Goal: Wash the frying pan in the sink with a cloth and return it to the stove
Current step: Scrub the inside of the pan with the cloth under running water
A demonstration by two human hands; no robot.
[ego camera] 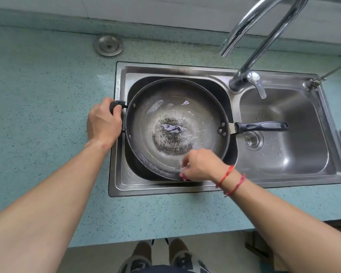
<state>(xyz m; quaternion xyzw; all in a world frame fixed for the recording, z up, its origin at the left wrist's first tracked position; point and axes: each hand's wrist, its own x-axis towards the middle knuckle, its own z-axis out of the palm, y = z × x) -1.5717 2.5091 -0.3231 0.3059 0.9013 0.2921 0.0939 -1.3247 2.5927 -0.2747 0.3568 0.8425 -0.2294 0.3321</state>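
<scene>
The faucet arches over our sink from 1 o'clock; a drain plug lies at 11 o'clock; the frying pan fills the left basin, its long handle pointing to 3 o'clock; our left hand clenches the side grip at 9 o'clock; our right hand pinches a pale, blurred cloth at the 5 o'clock rim; the countertop is speckled teal.

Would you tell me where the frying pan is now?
Head view: the frying pan sits in the sink's left basin, long handle over the right basin, the left hand gripping its side handle.
</scene>
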